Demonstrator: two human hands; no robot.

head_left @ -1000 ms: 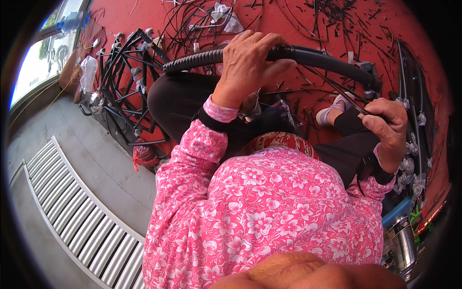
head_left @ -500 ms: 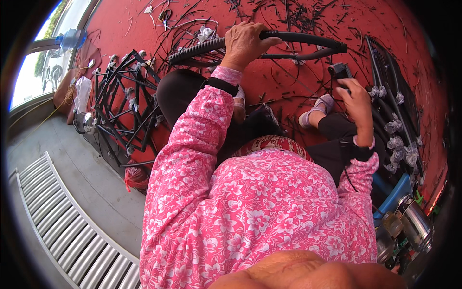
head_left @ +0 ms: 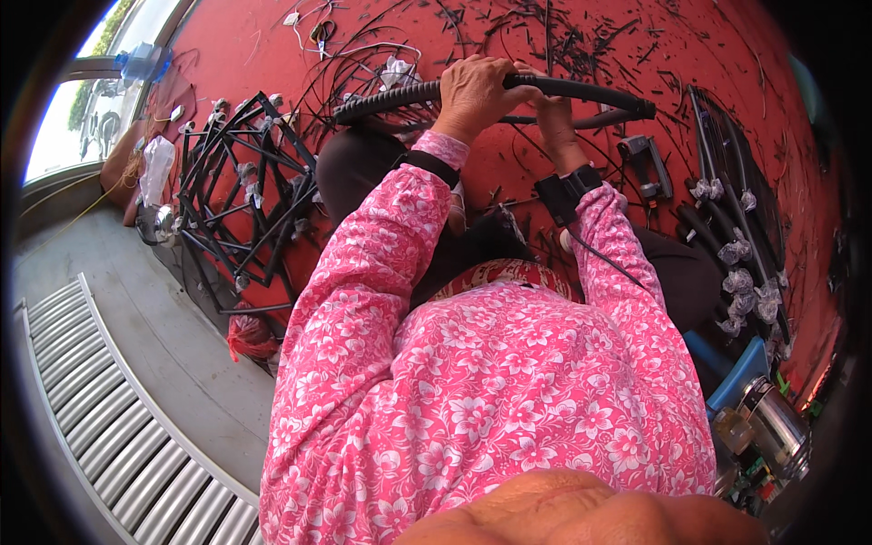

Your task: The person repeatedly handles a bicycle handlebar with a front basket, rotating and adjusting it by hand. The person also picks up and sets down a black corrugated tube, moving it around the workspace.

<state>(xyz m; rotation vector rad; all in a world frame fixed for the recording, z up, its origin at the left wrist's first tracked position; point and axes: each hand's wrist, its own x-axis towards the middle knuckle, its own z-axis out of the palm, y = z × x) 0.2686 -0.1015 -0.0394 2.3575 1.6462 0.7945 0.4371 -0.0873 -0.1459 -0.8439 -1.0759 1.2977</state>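
Note:
Across my lap I hold a long black tube, bent into a narrow loop, with a ribbed covering on its left part and a smooth right part. My left hand is closed over the upper run near its middle. Just beside it, my right hand grips the same run from below; its fingertips are partly hidden behind the tube and the left hand. A grey hand tool lies on the red floor right of my right wrist, touched by neither hand.
Black tube frames with plastic-wrapped ends are stacked at left. More black tubes lie at right. Scissors, thin cords and dark scraps litter the red floor. A metal roller conveyor and a steel flask stand nearer me.
My right hand has moved left from beside the grey tool onto the tube, next to my left hand. My left hand has shifted slightly right and down, still holding the tube.

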